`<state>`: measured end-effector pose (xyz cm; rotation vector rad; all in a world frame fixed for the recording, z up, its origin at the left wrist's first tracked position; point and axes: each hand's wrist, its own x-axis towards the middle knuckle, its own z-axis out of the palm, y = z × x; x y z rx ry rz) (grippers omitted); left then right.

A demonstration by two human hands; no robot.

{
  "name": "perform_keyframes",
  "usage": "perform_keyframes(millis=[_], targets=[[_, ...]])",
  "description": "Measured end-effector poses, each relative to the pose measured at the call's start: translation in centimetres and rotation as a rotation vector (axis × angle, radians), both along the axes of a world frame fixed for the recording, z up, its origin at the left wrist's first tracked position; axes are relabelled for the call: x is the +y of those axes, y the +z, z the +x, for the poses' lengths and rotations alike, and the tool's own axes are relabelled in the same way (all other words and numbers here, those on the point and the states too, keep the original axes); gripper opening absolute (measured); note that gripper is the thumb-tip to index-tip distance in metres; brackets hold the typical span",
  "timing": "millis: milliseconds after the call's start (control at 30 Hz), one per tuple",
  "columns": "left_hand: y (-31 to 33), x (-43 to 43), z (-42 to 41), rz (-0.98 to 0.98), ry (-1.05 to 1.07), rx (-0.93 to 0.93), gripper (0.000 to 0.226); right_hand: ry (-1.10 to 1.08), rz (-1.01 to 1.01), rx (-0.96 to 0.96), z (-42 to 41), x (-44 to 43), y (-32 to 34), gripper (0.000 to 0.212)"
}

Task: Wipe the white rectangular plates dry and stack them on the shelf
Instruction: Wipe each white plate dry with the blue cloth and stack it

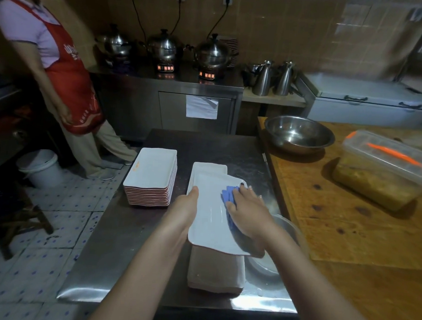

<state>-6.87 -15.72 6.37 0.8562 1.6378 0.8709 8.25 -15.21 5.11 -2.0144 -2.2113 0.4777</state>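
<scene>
Clamps the white plate (210, 208) by its left long edge with the left hand (186, 205), thumb on top. Presses the blue cloth (230, 195) flat on the right half with the right hand (249, 210), fingers fairly straight. Hangs over the pile (215, 270) on the steel table (206, 145), lengthwise away from the body. Probably goes next to the stack (153, 174) just left, nearer the left hand.
</scene>
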Motion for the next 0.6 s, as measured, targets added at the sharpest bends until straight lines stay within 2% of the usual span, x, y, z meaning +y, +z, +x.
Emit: perform_keyframes(millis=[133,267,467,600], targets=[[-0.9,-0.5,0.0,-0.019,-0.024,-0.003,0.05,-0.238,0.025,0.044,1.0,1.8,-0.7,0.045],[-1.8,-1.0,0.1,-0.018,-0.048,-0.035,0.048,-0.439,0.141,0.223,1.7,2.1,-1.8,0.039],[-4.7,-1.0,0.5,-0.05,-0.049,-0.126,0.037,-0.558,0.269,0.552,3.1,1.5,-3.6,0.047],[-7.2,-0.6,0.4,-0.119,-0.075,-0.047,0.041,-0.549,0.283,0.627,3.3,0.7,-5.1,0.047]])
